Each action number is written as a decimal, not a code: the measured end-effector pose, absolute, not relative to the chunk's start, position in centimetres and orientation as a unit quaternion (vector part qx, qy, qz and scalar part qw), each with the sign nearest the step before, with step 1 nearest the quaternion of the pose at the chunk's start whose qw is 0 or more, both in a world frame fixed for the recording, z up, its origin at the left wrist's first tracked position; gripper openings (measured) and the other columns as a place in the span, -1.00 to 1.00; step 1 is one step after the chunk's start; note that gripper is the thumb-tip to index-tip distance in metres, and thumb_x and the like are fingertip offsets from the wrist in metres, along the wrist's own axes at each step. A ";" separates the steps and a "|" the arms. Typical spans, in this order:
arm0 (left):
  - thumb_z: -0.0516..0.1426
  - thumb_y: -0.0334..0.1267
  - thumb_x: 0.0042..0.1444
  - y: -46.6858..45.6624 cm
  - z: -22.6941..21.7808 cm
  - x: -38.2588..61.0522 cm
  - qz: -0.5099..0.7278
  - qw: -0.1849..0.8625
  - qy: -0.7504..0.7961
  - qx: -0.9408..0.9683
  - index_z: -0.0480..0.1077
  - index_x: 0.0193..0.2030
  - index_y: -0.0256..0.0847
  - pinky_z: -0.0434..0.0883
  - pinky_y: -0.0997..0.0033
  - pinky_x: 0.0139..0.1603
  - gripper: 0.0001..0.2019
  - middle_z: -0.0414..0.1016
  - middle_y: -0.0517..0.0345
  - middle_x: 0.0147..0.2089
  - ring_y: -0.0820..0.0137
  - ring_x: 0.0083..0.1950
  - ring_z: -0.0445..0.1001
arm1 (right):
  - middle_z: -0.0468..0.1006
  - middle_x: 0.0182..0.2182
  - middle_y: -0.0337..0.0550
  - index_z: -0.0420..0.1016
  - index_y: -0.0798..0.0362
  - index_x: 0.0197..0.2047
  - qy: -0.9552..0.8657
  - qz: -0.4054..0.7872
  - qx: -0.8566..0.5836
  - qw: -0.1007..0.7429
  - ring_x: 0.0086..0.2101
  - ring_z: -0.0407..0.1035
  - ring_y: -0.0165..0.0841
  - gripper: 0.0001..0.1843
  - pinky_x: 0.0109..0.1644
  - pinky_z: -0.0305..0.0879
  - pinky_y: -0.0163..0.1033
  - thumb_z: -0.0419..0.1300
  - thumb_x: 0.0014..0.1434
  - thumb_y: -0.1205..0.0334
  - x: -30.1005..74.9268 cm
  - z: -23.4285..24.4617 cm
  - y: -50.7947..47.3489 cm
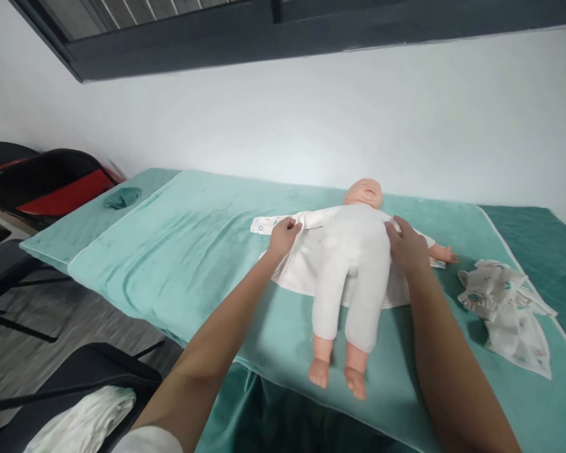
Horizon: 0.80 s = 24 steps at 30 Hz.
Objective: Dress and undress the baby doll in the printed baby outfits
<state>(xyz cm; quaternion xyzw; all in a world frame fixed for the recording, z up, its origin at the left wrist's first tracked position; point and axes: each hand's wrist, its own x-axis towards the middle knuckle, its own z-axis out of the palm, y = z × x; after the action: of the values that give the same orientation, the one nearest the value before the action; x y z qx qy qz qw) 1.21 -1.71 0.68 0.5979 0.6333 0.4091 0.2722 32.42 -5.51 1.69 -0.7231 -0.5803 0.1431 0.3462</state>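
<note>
Partly hidden shirt (295, 277) beneath doll (356, 245), right hand (409, 248) masking sleeve (427, 240), window (287, 31) cropped

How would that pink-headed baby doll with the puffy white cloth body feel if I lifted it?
The doll might bend softly, since its body looks like padded fabric. Its smooth pink head looks moulded, so it's probably firm and might loll.

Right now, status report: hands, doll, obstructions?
Left hand pinching white sleeve; right hand alongside baby doll. Doll face-up on spread white shirt. Crumpled printed cloth off right, clear of both hands.
</note>
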 end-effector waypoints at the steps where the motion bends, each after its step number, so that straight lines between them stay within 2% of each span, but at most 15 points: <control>1: 0.14 -0.21 0.22 -1.7 1.1 1.6 0.426 0.282 0.617 0.599 0.23 -0.45 -0.16 0.20 0.40 -0.23 -0.75 0.31 0.27 -0.43 0.41 -0.31 0.30 | 0.58 -0.01 0.17 0.35 0.08 0.35 -0.562 0.166 -0.723 0.367 0.06 0.44 0.04 -0.31 0.20 0.28 0.13 0.03 0.33 -0.19 32.2 1.5 -5.4; 5: 0.12 -0.19 0.25 -1.4 3.3 3.8 0.456 0.325 0.576 0.596 0.23 -0.42 -0.16 0.22 0.42 -0.22 -0.77 0.26 0.28 -0.42 0.44 -0.33 0.25 | 0.45 0.21 0.09 0.15 0.08 0.47 -0.527 0.291 -0.656 0.455 0.18 0.36 -0.07 -0.17 0.32 0.25 0.05 0.11 0.28 -0.18 30.9 1.1 -5.0; 8: 0.12 -0.20 0.27 -0.7 4.8 5.4 0.457 0.359 0.556 0.594 0.20 -0.43 -0.17 0.19 0.43 -0.26 -0.74 0.20 0.27 -0.43 0.46 -0.36 0.20 | 0.41 0.24 0.08 0.06 0.07 0.51 -0.524 0.368 -0.593 0.488 0.18 0.37 -0.09 -0.08 0.33 0.27 0.04 0.16 0.24 -0.22 29.8 1.0 -5.2; 11: 0.12 -0.23 0.27 0.2 6.1 6.4 0.462 0.384 0.549 0.581 0.19 -0.42 -0.18 0.15 0.44 -0.30 -0.75 0.17 0.28 -0.43 0.49 -0.39 0.15 | 0.40 0.24 0.10 -0.06 0.06 0.53 -0.552 0.423 -0.541 0.473 0.21 0.34 -0.10 0.01 0.34 0.27 0.04 0.21 0.21 -0.23 29.0 0.8 -5.4; 14: 0.12 -0.26 0.26 0.8 7.4 6.7 0.458 0.391 0.547 0.581 0.18 -0.41 -0.18 0.15 0.45 -0.33 -0.76 0.16 0.29 -0.45 0.50 -0.42 0.13 | 0.27 0.33 0.14 -0.27 0.07 0.57 -0.583 0.477 -0.489 0.440 0.29 0.24 -0.13 0.12 0.39 0.20 0.01 0.23 0.21 -0.24 28.8 0.3 -5.3; 16: 0.14 -0.30 0.23 0.5 8.5 6.8 0.426 0.373 0.560 0.605 0.19 -0.44 -0.19 0.17 0.45 -0.32 -0.75 0.17 0.29 -0.47 0.51 -0.43 0.14 | 0.19 0.38 0.16 -0.34 0.07 0.57 -0.593 0.493 -0.472 0.428 0.30 0.23 -0.14 0.14 0.40 0.16 0.01 0.22 0.23 -0.25 29.0 -0.2 -5.0; 19: 0.16 -0.38 0.16 -0.9 10.7 7.2 0.351 0.361 0.574 0.645 0.27 -0.47 -0.23 0.27 0.41 -0.26 -0.80 0.29 0.24 -0.48 0.50 -0.43 0.24 | 0.26 0.34 0.13 -0.33 0.02 0.56 -0.609 0.490 -0.459 0.422 0.23 0.32 -0.16 0.10 0.37 0.21 0.02 0.20 0.26 -0.25 29.3 -0.8 -4.5; 21: 0.15 -0.41 0.13 -2.5 12.2 7.8 0.305 0.409 0.541 0.668 0.36 -0.45 -0.27 0.34 0.40 -0.23 -0.87 0.43 0.16 -0.42 0.48 -0.40 0.35 | 0.36 0.26 0.09 -0.32 0.00 0.56 -0.618 0.486 -0.452 0.422 0.15 0.39 -0.18 0.08 0.31 0.28 0.02 0.19 0.27 -0.25 29.5 -1.0 -4.4; 24: 0.15 -0.37 0.13 -4.8 13.9 8.9 0.243 0.511 0.445 0.694 0.46 -0.31 -0.28 0.38 0.43 -0.31 -0.94 0.57 0.04 -0.21 0.44 -0.34 0.50 | 0.44 0.18 0.07 -0.32 0.03 0.56 -0.627 0.475 -0.450 0.423 0.09 0.43 -0.17 0.06 0.26 0.34 0.02 0.16 0.29 -0.25 29.6 -0.9 -4.6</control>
<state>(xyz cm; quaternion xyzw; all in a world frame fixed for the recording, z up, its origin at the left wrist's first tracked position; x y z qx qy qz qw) 8.91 -4.82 13.86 0.6940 0.4448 0.2433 0.5112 29.56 -4.57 -0.92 -0.4502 -0.6268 0.4752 0.4226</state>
